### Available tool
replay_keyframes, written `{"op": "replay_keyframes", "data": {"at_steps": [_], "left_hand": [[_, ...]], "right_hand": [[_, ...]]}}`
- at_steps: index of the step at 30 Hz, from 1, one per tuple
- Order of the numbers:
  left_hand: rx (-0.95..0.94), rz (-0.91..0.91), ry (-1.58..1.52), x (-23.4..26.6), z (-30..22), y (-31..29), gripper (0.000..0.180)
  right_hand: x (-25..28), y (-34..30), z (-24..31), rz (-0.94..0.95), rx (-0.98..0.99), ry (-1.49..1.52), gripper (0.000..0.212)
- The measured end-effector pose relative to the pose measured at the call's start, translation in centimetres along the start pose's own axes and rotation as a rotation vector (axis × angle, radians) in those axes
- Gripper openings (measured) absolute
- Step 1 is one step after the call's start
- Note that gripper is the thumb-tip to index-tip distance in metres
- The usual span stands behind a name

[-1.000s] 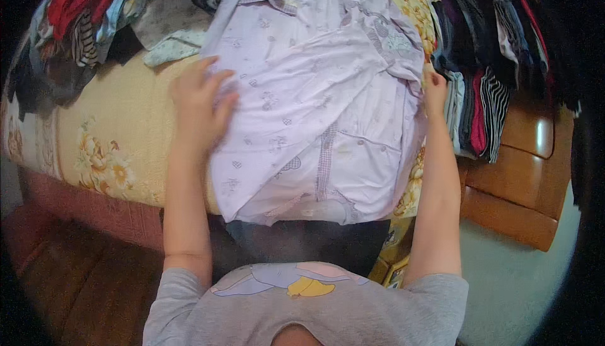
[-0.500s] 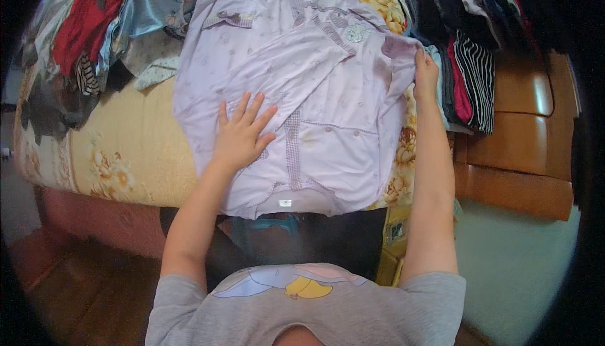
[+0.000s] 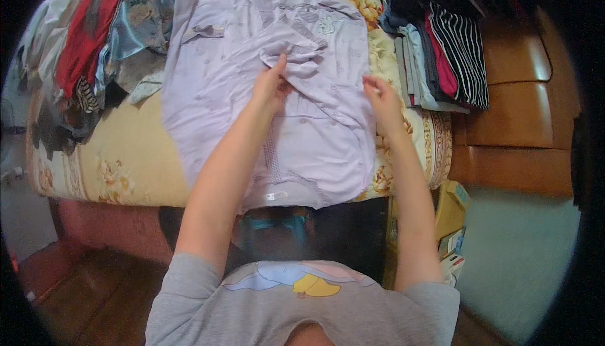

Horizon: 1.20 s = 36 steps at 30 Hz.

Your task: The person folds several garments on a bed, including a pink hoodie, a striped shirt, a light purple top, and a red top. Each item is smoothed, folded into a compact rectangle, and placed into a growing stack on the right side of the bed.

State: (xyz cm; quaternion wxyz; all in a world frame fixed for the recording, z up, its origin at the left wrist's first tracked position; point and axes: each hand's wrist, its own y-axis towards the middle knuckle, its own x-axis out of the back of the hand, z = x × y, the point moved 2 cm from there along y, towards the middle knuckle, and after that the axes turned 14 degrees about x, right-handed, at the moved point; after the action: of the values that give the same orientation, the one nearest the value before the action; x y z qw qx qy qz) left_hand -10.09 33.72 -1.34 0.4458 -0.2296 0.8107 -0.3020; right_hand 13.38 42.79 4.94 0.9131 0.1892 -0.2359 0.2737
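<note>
A pale lilac button-front shirt (image 3: 220, 103) lies spread out, its collar end toward me. Both sleeves lie over its front, with checked trim and a small printed patch farther up. My left hand (image 3: 272, 87) is closed on bunched sleeve fabric (image 3: 293, 56) at the middle of the shirt; its fingertips are partly hidden. Just beside the shirt's right edge is my right hand (image 3: 383, 100), fingers loosely curled and apart, with no cloth seen in them.
A yellow floral cover (image 3: 135, 163) lies under the shirt. Loose clothes (image 3: 82, 37) heap at the left, folded clothes (image 3: 435, 62) stack at the right. Beyond that stack stands brown wooden furniture (image 3: 510, 125). A yellow box (image 3: 450, 204) sits below the right edge.
The right sleeve has been brought inward over the shirt front. My left hand moved from lying flat to gripping the sleeve; my right hand let it go and came inward.
</note>
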Motion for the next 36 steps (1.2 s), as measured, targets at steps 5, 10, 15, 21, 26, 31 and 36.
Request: {"op": "replay_keyframes", "data": {"at_steps": [5,10,15,21,26,31,36], "left_hand": [[-0.184,-0.148,0.021,-2.1,-0.5,0.4,0.036],[-0.274,0.117,-0.067,-3.2,-2.8,-1.5,0.033],[-0.330,0.256,-0.069,2.9,-7.9,-2.6,0.029],[-0.266,0.106,-0.177,8.7,-7.5,-4.6,0.027],[-0.177,0.341,-0.053,10.6,-8.0,-5.6,0.034],[-0.386,0.221,0.105,8.7,-10.5,-8.1,0.018],[-0.289,-0.056,0.997,12.2,-13.2,-7.4,0.015]], "right_hand": [[-2.6,-9.7,2.3,-0.220,0.160,-0.587,0.035],[-2.7,-14.6,0.5,-0.223,-0.012,-0.542,0.024],[-2.1,-16.3,-3.8,-0.318,-0.204,0.058,0.015],[0.0,-12.5,-2.5,-0.148,-0.313,0.247,0.017],[-0.1,-4.6,-3.7,-0.207,0.370,-0.314,0.023],[0.2,-1.2,-4.3,0.270,0.197,-0.315,0.021],[0.7,-1.5,-8.6,0.129,0.213,-0.349,0.024]]}}
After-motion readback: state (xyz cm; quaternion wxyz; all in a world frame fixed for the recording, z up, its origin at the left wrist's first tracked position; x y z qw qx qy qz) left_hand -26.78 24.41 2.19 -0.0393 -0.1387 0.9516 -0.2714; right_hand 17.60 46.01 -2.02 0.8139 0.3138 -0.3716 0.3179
